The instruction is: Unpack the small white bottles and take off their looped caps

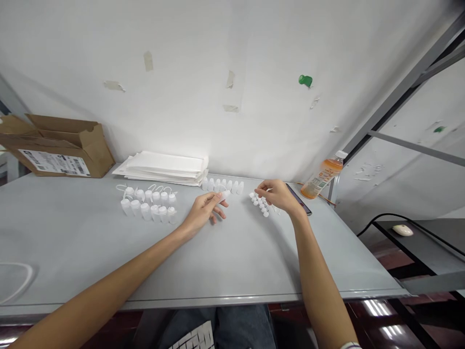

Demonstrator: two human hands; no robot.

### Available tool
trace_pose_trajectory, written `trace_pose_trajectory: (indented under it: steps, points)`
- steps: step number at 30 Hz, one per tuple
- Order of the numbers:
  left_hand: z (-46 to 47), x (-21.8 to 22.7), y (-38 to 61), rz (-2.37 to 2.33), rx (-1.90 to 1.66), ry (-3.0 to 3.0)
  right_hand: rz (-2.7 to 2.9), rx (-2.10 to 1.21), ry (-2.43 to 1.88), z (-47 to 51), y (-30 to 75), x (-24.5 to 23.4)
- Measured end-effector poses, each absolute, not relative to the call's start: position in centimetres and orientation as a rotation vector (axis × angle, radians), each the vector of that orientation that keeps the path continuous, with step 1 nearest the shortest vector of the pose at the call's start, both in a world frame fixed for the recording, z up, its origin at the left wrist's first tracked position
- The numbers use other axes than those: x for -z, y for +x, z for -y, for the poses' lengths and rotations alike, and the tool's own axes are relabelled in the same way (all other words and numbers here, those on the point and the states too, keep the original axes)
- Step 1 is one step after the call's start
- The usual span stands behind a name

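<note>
My left hand [205,211] pinches a small white plastic bottle [224,195] between thumb and fingers, tilted above the table. To the right, my right hand [276,195] reaches over a cluster of small white caps [262,205]. Its thumb and fingertips are pinched together at the far end of that cluster; what they grip, if anything, is too small to make out. Behind my left hand, several white bottles [218,185] stand in a row. Two rows of capped white bottles [145,211] stand to the left, the back ones with thin loops or straps.
A stack of white paper or envelopes [163,167] lies against the wall, beside an opened cardboard box [69,150]. On the right are a dark phone [301,201] and an orange drink bottle [323,177]. A white mouse [402,230] rests on a separate black surface.
</note>
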State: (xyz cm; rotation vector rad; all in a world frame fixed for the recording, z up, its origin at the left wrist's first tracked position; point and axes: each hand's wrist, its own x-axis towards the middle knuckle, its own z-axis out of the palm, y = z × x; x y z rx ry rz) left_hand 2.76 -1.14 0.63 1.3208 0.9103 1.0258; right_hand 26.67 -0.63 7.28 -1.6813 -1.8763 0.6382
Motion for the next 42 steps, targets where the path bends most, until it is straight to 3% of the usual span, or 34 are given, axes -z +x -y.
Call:
trace_pose_trajectory:
  steps: [10,42]
  points:
    - [1.0,-0.3,2.7,-0.893,-1.0,1.339,2.129,-0.372,-1.877,0.3,27.7,-6.7]
    - [0.9,0.1,2.8,-0.867,-0.945,1.371,2.189,-0.255,-2.112,-0.1,27.0,-6.2]
